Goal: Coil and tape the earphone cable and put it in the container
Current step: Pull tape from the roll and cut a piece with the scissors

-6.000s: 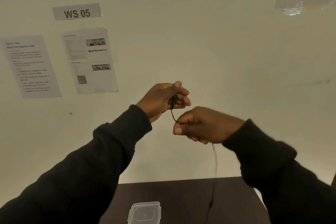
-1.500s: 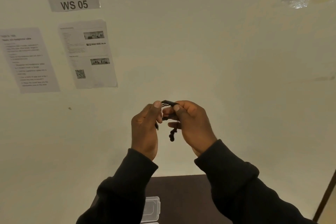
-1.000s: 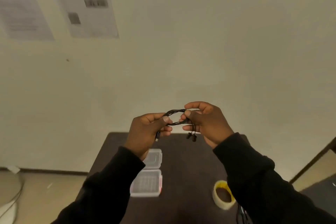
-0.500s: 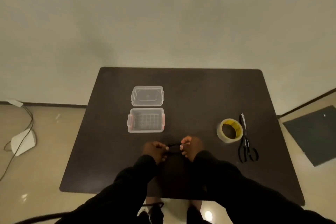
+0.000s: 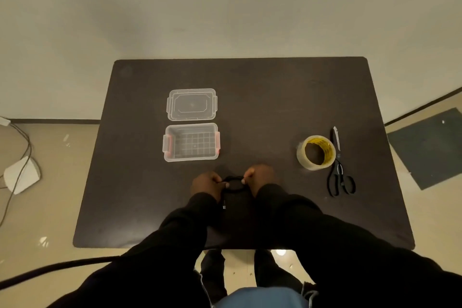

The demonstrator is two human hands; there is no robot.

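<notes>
Both hands held the coiled earphone cable point(image 5: 233, 184) low over the near middle of the dark table point(image 5: 275, 97) — the left hand point(image 5: 206, 184) pinched its left end, fingers curled round it, and the right hand point(image 5: 260, 177) pinched the right end the same way, so the black loop stretched between them. From the loop a short tail hung toward the person, ending in a small pale plug point(image 5: 224, 207). Beyond the left hand stood the clear container point(image 5: 191, 142), open, with red clips at its sides, and its clear lid point(image 5: 191, 104) lay flat just behind it, apart from it. Well to the right of the hands sat the yellow-cored tape roll point(image 5: 316, 152), upright on its side face — the black scissors point(image 5: 338, 170) lay just beside it on its right, blades pointing away from the person.
</notes>
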